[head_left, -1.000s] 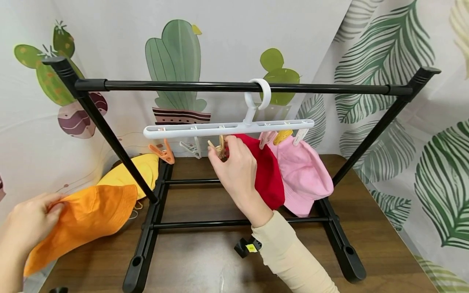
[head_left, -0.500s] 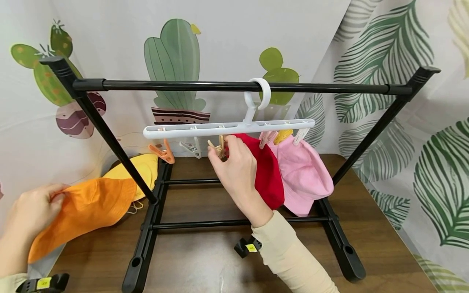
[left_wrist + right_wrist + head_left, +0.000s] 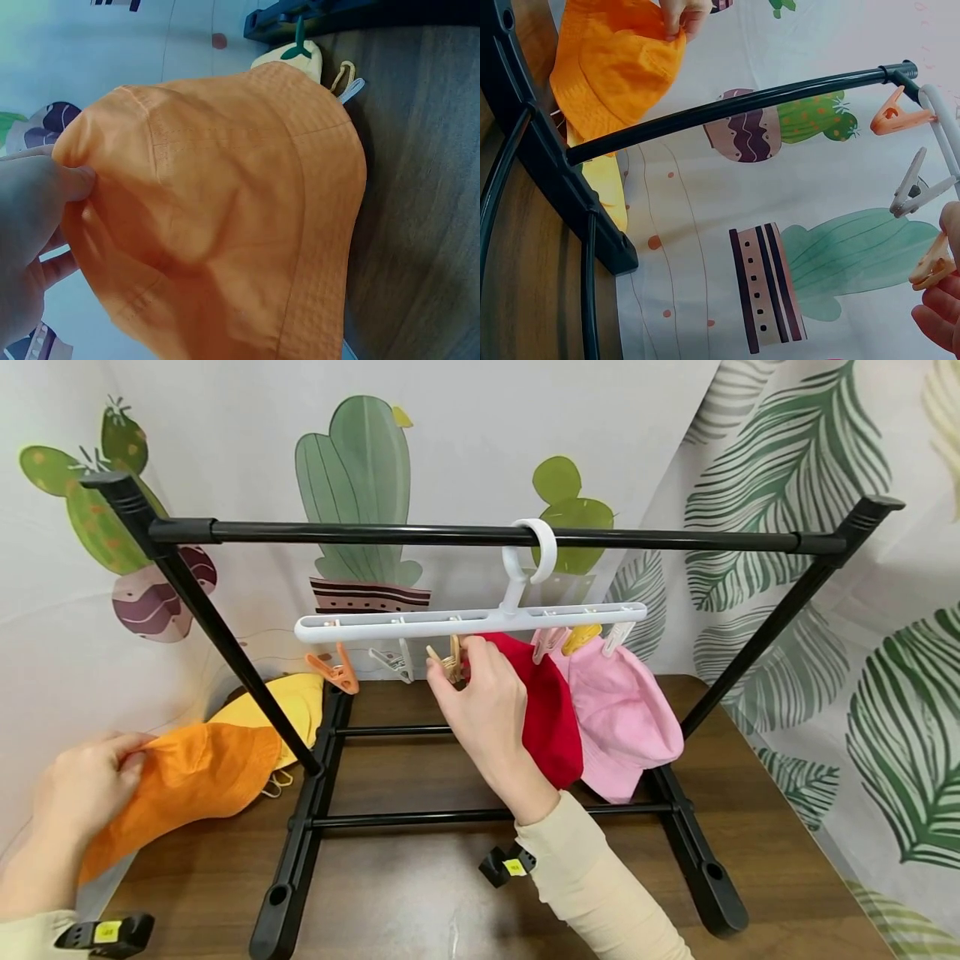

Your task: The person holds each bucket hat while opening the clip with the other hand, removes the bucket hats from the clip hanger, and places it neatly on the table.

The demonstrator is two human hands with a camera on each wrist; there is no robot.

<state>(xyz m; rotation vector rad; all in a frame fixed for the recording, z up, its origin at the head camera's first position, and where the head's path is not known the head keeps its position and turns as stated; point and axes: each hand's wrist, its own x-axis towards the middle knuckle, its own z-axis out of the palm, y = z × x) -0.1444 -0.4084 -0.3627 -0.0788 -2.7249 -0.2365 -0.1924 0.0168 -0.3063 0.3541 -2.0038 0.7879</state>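
At the left, my left hand (image 3: 90,789) pinches the crown of an orange bucket hat (image 3: 198,768); its brim fills much of the left wrist view (image 3: 322,225). My right hand (image 3: 487,706) grips a tan clothespin (image 3: 453,662) under a white hanger (image 3: 420,625), thumb on one leg and fingers on the other. Left of it hang an orange clothespin (image 3: 335,672) and a grey-white clothespin (image 3: 395,662), both without cloth. Right of my hand, a red hat (image 3: 555,727) and a pink hat (image 3: 630,718) hang below the hanger, near pink, yellow and white clothespins.
The hanger hooks over the top bar (image 3: 337,535) of a black rack standing on a wooden table (image 3: 405,893). A yellow hat (image 3: 300,702) lies behind the orange one, by the rack's left post (image 3: 232,635). A patterned curtain (image 3: 465,443) covers the back.
My left hand has shifted a little to the right and up, bringing the orange hat with it. The right hand stays at the tan clothespin.
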